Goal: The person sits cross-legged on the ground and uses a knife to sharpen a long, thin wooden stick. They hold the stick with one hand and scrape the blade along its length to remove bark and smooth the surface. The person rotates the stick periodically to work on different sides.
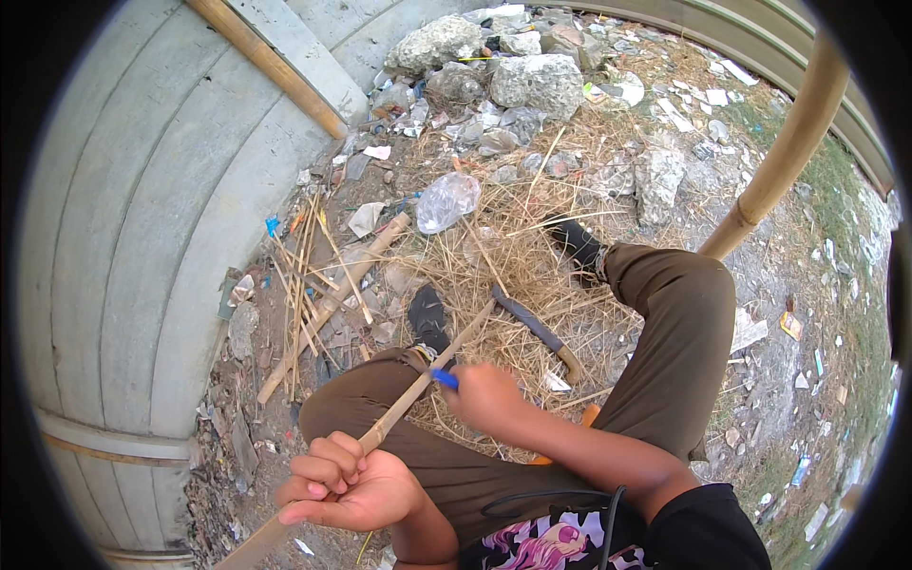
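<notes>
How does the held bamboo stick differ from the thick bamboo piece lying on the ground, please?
The bamboo stick is in the left hand; the bamboo piece lies on the ground. The bamboo stick crosses the trousers; thin strips cross the bamboo piece. Both are long and tan.

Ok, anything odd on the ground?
Yes: a crumpled clear plastic bag lies beyond the left foot, apparently litter. A wooden-handled tool lies loose between the legs, near the tip of the bamboo strip, possibly easy to kick.
</notes>
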Demonstrator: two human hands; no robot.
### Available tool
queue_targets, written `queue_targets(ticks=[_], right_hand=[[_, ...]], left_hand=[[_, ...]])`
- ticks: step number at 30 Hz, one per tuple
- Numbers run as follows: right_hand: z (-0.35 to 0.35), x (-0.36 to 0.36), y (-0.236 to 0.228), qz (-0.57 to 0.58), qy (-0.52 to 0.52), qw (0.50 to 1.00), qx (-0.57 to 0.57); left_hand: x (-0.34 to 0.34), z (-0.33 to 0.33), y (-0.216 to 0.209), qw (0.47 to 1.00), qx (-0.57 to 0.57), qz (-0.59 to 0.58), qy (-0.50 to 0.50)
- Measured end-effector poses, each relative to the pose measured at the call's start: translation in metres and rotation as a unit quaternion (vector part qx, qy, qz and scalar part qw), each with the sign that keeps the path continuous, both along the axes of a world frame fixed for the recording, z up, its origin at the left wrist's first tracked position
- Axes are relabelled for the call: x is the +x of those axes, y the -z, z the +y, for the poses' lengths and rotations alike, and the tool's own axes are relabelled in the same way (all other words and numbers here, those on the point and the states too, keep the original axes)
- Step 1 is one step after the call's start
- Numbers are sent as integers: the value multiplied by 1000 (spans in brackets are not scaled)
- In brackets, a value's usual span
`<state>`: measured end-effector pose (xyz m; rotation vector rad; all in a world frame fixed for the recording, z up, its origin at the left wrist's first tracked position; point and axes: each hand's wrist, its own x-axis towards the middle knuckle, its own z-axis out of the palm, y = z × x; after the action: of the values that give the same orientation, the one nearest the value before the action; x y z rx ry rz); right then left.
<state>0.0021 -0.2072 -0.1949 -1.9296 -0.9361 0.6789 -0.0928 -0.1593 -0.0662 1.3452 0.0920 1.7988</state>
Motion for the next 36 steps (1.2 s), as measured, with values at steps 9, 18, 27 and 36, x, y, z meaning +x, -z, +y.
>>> queue_targets(ticks=[9,18,27,36], right_hand=[[-19,-3,-38,37,-75,995,-55],[-33,-25,-65,50,-87,991,84],[-16,-29,-56,-35,-78,994,68],[-30,-36,-67,-55,-68,989,115]], left_hand=[[0,-2,2,1000,8,-5,-25],[-1,-4,8,999,13,-34,30],[-4,6,5,999,0,-30,-18],[12,-9,4,998,-1,-25,-54]])
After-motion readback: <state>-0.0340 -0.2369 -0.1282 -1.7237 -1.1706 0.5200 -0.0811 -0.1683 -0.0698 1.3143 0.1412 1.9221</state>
